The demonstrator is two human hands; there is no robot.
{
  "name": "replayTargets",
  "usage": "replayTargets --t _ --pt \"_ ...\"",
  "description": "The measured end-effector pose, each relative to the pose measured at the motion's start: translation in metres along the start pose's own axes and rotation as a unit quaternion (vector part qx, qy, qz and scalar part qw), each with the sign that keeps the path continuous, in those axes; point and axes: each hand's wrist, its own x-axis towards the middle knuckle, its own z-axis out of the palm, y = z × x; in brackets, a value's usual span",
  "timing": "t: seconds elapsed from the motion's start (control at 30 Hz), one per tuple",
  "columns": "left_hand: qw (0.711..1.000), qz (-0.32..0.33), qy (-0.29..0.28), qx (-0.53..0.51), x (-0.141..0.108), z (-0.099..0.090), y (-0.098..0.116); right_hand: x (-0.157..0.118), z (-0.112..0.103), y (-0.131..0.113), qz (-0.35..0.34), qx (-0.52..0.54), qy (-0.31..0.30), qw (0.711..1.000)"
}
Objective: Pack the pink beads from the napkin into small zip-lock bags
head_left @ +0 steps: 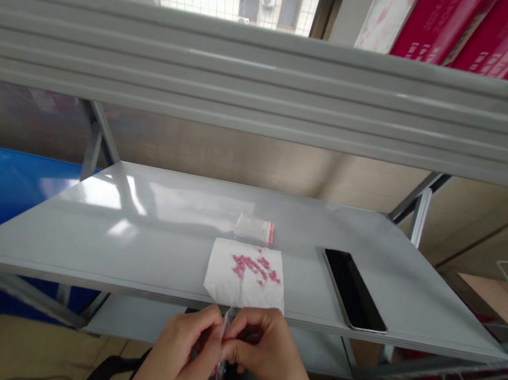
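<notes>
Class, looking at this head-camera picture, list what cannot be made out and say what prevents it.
- Head view: the middle of the narrow clear plastic bag is hidden by the left hand and right hand.
- Head view: any markings on the small round pink tablets, on white paper tissue, are too small to tell.
- Head view: the glossy red folders are cut off by the top edge.

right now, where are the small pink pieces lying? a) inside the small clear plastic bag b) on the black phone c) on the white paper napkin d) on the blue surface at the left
C: the small pink pieces lie scattered on the white paper napkin on the grey metal shelf, while the left hand and right hand pinch a narrow clear plastic strip.
</notes>
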Motion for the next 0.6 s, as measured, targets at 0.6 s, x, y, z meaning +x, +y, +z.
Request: replayTargets --t 0.6 --pt "0.954 0.184 0.122 0.201 -0.015 -0.001 -0.001 -0.026 0.003 0.000 -0.086 -0.180 0.095 0.975"
